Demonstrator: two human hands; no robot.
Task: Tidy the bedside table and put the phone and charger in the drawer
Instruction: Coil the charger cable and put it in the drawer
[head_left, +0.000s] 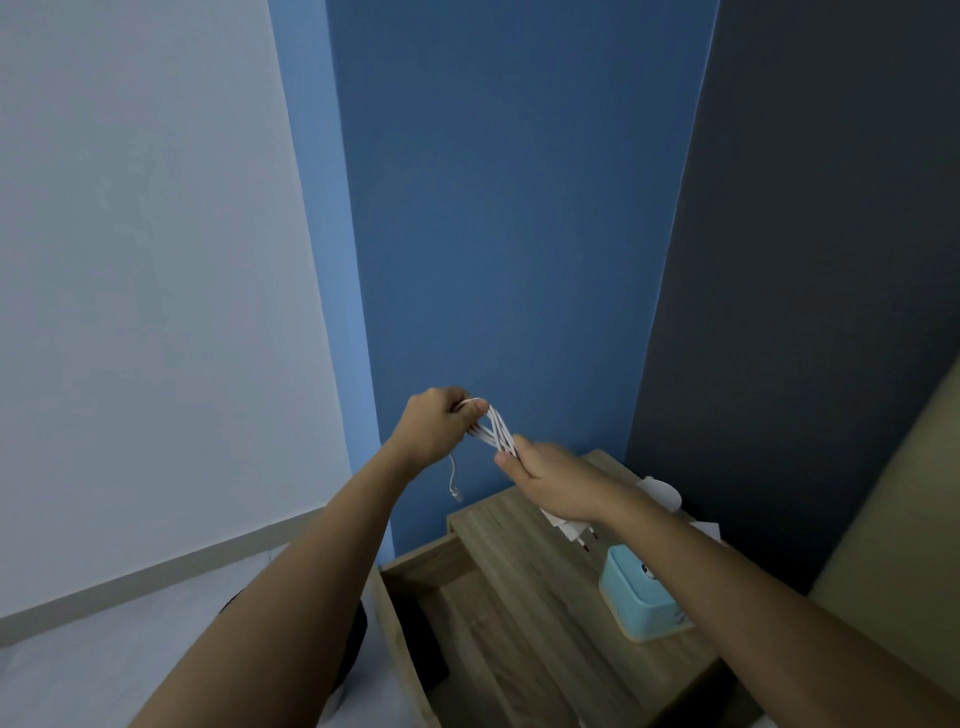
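Both my hands hold a white charger cable (493, 427) folded into several loops, raised in front of the blue wall above the bedside table (524, 566). My left hand (436, 426) grips one end of the loops; the cable's loose plug end (456, 491) dangles below it. My right hand (553, 480) pinches the other end of the loops, and the white charger adapter (571, 531) with its two prongs hangs under its palm. The drawer (415, 623) of the wooden table stands pulled out, dark inside. No phone shows.
A light blue box (641, 597) stands on the right of the tabletop, with a white round object (662, 491) and some paper (706, 530) behind my right forearm. A dark wall and a beige headboard (893, 519) lie to the right, pale floor to the left.
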